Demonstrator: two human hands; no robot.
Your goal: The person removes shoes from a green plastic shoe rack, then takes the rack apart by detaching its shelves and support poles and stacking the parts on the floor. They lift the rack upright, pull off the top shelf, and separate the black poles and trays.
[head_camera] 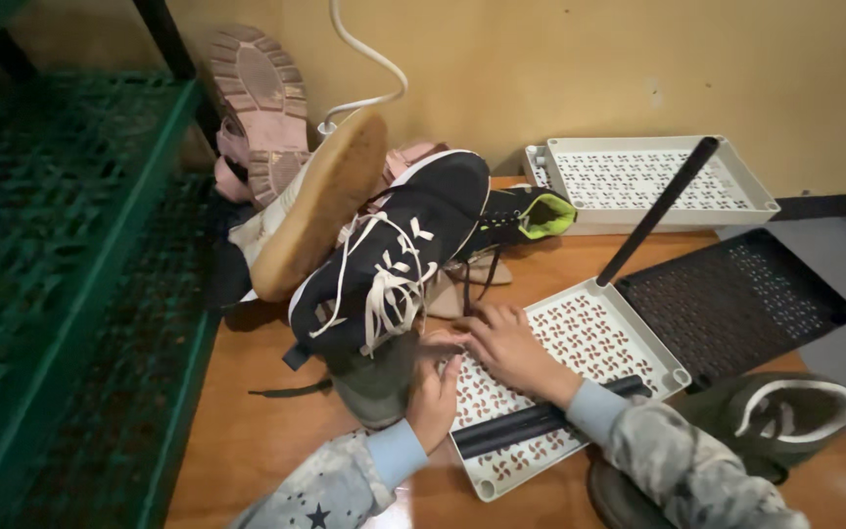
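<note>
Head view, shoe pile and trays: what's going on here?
A person in a patterned grey top rests both hands on a white perforated plastic tray lying on the wooden table. The left hand sits at its edge beside a black lace-up sneaker; the right hand lies flat on it. A black tube lies across the tray.

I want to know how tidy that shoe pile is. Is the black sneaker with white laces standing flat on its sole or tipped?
Tipped. The black sneaker leans toe-up against the shoe pile, its laces hanging loose.
</note>
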